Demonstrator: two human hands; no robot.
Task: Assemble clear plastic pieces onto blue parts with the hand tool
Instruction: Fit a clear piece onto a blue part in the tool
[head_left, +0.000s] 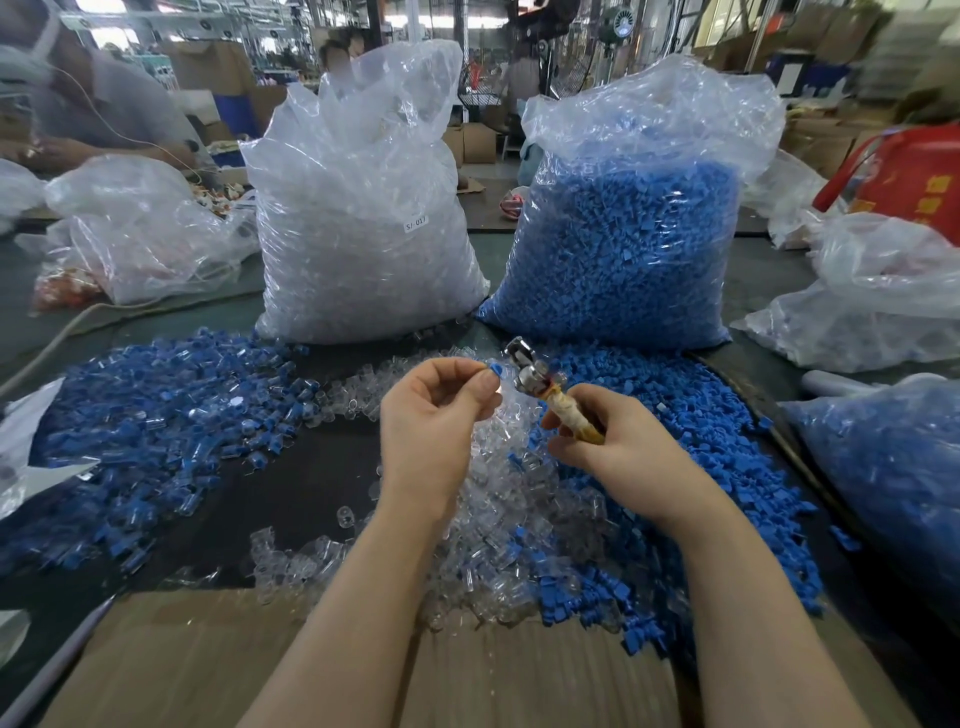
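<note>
Cardboard sheet (218, 670) nearest, left hand (431, 415) fingers pinching blue part (494, 370), right hand (618, 436) gripping hand tool (540, 384), bags of clear pieces (363, 208) and blue parts (623, 234)

A dark desk (322, 483) fills the frame. At its upper centre stand two big plastic sacks, one of clear pieces (363, 228) and one of blue parts (623, 249). Loose blue parts (691, 447) lie at right, assembled pieces (156, 415) at left, clear pieces (498, 525) in the centre, and cardboard (197, 665) along the bottom edge.
</note>
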